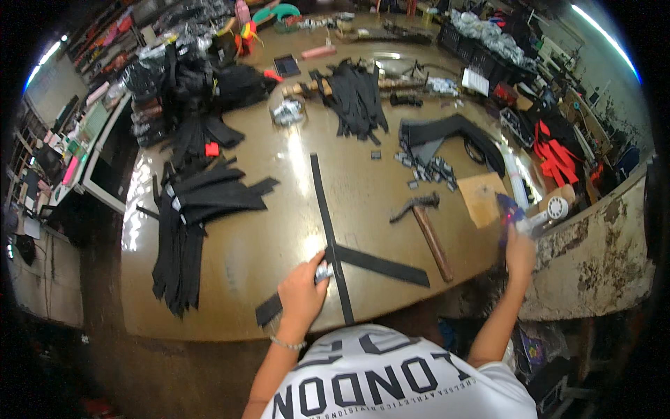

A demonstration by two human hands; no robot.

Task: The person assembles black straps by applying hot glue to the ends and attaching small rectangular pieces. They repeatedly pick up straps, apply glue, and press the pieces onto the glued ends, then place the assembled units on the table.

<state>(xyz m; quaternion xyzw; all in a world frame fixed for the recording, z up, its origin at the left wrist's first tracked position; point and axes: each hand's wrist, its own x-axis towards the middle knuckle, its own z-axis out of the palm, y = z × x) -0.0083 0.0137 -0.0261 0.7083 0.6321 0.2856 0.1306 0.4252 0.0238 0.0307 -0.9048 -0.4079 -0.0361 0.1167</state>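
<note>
My left hand (301, 293) is closed at the crossing of black webbing straps near the table's front edge. A small silvery piece (323, 272) shows between its fingers; its kind is unclear. One long black strap (323, 209) runs away from me, and a second strap (380, 265) crosses it slantwise, its other end emerging left of my hand. My right hand (520, 253) is stretched to the right edge, at a blue-purple thing (511, 209) blurred by motion. Its fingers are smeared. Beside it lies a white device with a round vented end (557, 207).
A wooden-handled hammer (433, 241) lies between my hands. Small grey pieces (429, 167) are scattered beyond it, near a tan paper sheet (481, 199). Black strap bundles lie at the left (180, 237) and far middle (354, 98). Dark crates (481, 56) stand at the back right.
</note>
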